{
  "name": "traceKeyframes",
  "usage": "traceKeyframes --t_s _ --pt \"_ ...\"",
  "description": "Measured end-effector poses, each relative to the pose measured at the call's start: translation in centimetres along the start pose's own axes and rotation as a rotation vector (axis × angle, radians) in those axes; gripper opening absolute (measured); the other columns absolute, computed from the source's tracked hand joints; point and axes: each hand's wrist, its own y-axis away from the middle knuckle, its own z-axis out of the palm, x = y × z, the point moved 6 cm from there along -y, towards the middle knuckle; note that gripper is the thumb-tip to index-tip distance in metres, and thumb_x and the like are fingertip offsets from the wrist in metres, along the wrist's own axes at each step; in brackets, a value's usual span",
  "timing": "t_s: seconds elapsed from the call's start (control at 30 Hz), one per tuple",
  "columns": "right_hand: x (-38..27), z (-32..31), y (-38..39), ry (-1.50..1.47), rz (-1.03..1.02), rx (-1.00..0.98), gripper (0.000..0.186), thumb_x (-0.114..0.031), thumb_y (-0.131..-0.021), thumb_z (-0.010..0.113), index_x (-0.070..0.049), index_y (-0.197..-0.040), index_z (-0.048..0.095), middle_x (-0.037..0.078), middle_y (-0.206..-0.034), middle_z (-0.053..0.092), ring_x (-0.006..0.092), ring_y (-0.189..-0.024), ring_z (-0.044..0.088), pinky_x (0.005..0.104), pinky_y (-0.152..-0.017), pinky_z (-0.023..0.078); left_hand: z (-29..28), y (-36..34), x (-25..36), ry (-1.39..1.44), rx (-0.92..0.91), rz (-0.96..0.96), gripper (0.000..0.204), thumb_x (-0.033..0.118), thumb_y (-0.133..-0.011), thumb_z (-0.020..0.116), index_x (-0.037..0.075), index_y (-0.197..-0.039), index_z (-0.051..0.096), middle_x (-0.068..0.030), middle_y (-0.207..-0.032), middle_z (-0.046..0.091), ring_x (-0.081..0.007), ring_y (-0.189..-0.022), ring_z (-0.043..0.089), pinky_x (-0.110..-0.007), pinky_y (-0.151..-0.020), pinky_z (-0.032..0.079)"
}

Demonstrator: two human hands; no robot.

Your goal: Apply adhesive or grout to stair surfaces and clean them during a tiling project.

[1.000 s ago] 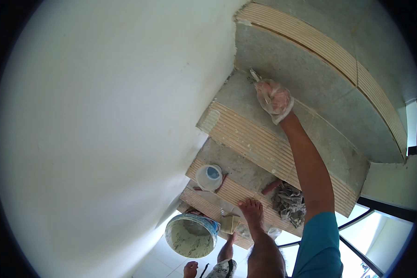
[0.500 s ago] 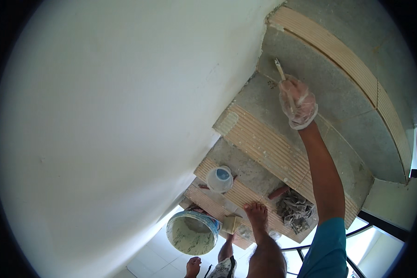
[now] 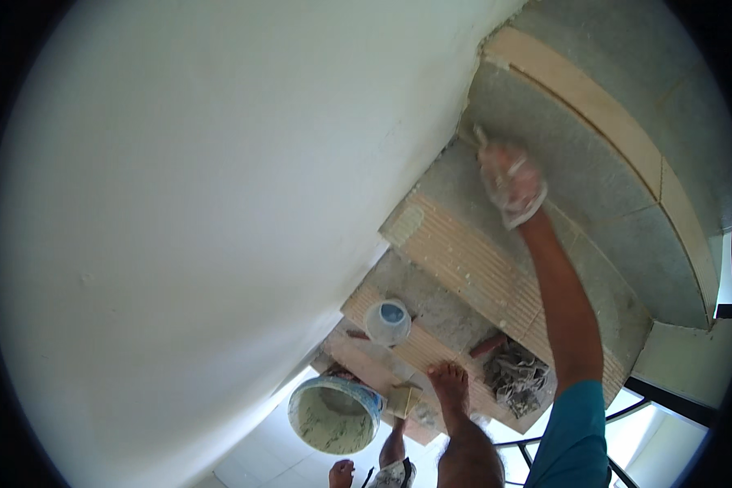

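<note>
My right hand [image 3: 512, 180], in a clear plastic glove, grips a slim pale-handled tool [image 3: 481, 136]. Motion blurs it, and its exact kind is unclear. The tool's tip is near the corner where the grey stair tread [image 3: 455, 175] meets the grey riser [image 3: 561, 130] and the white wall [image 3: 220, 179]. At the lower edge my left hand [image 3: 341, 473] is low beside my leg, its fingers curled in; whatever they may hold is hidden. Near it stands a large bucket [image 3: 333, 416], its inside smeared with pale material.
A small white tub [image 3: 388, 323] stands on a lower step with ribbed beige edging [image 3: 472, 248]. Crumpled grey rags [image 3: 516, 378] lie beside a dark red object [image 3: 488, 345]. My bare foot [image 3: 450, 382] is on a step. A black railing [image 3: 671, 403] runs at the right.
My right hand has shifted slightly left with the tool, whose tip is now lower and closer to the wall corner. The left hand stays low near the bucket.
</note>
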Motion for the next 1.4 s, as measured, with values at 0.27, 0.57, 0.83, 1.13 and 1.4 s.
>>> traceKeyframes --t_s 0.27,0.57,0.83,1.13,1.4 --pt "-4.1 2.0 -1.7 0.558 0.01 -0.124 0.02 -0.014 -0.081 0.045 -0.009 -0.099 0.052 0.013 -0.098 0.054 0.0203 -0.086 0.054 0.0275 -0.07 0.045 -1.1 -0.1 -1.7 -0.066 0.036 0.023 0.023 0.021 -0.079 0.052 0.002 -0.092 0.053 -0.0067 -0.08 0.057 -0.0183 -0.073 0.058 -0.028 -0.055 0.046" --pt "-13.3 -4.0 -4.4 0.492 -0.358 0.293 0.021 -0.007 -0.074 0.055 -0.009 -0.095 0.054 0.008 -0.091 0.057 0.0244 -0.082 0.056 0.0304 -0.07 0.044 -1.3 1.6 -2.6 -0.073 0.034 -0.026 0.026 0.021 -0.079 0.052 0.0 -0.094 0.053 -0.0079 -0.084 0.057 -0.0187 -0.075 0.058 -0.029 -0.058 0.046" --pt "-8.4 -2.4 -1.9 -1.04 0.305 0.381 0.02 -0.014 -0.073 0.058 -0.008 -0.092 0.056 0.007 -0.091 0.058 0.0253 -0.08 0.056 0.0316 -0.07 0.044 -0.9 1.0 -1.5 0.032 0.027 0.045 0.026 0.022 -0.079 0.051 0.001 -0.093 0.052 -0.0069 -0.083 0.056 -0.0181 -0.075 0.057 -0.029 -0.058 0.046" --pt "-5.0 -0.2 1.1 0.778 -0.138 -0.086 0.022 -0.018 -0.078 0.055 -0.008 -0.098 0.055 0.011 -0.093 0.057 0.0192 -0.083 0.056 0.0295 -0.069 0.045 -1.2 0.0 -2.9 -0.006 0.031 0.001 0.027 0.022 -0.078 0.053 0.001 -0.095 0.052 -0.0078 -0.083 0.056 -0.0189 -0.076 0.058 -0.029 -0.056 0.046" --pt "-11.1 -2.7 -1.4 0.586 -0.413 0.314 0.019 -0.011 -0.074 0.054 -0.01 -0.094 0.056 0.005 -0.091 0.057 0.022 -0.083 0.054 0.0313 -0.068 0.044 -2.7 0.2 -6.5 -0.125 0.003 -0.027 0.026 0.02 -0.078 0.052 0.001 -0.095 0.052 -0.0083 -0.083 0.057 -0.0186 -0.074 0.058 -0.029 -0.057 0.047"
